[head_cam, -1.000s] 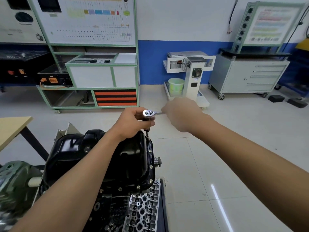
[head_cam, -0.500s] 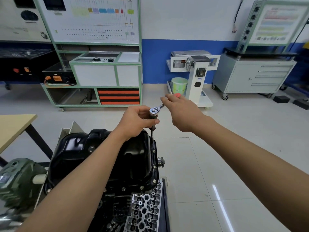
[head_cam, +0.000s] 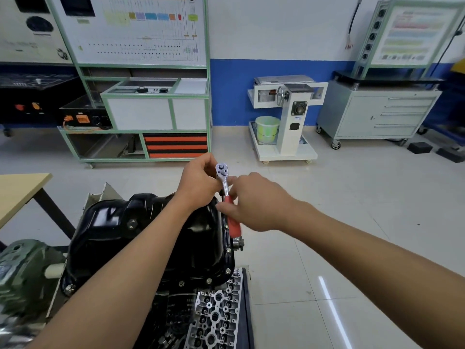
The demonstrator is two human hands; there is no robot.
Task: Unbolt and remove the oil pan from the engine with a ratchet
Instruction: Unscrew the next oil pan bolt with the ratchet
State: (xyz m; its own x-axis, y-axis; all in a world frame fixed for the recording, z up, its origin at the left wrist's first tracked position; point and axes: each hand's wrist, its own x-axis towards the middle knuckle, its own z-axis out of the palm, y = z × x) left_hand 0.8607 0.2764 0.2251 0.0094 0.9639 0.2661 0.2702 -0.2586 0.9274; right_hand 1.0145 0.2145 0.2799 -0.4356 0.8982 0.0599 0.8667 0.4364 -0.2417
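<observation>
Right now the black oil pan (head_cam: 151, 235) sits at about 7 o'clock from the middle of my view. It lies bottom-up on the engine (head_cam: 216, 311), and its flange bolts (head_cam: 228, 250) run along the right and near edges. The ratchet (head_cam: 226, 195) stands over the pan's far right corner, close to centre. Its silver head is uppermost, and the red handle slants down toward 6 o'clock along the pan's right rim. My left hand (head_cam: 198, 182) comes in from 7 o'clock and its fingers are curled around the tool just under the head, at the dark shaft that drops toward the flange. I cannot tell from here whether the socket is seated on a bolt. My right hand (head_cam: 256, 205) reaches in from 4 o'clock, thumb and fingers closed on the upper part of the red handle, and the rest of the grip shows below my palm. A wooden table (head_cam: 17, 192) has its corner at 9 o'clock. A green-framed training board (head_cam: 141, 96) on wheels stands at 11 o'clock. At 1 o'clock is a white stand (head_cam: 286, 117) with a pale green bucket (head_cam: 267, 128) on its base. A grey drawer cabinet (head_cam: 377, 114) on castors stands at 2 o'clock against the blue and white wall.
</observation>
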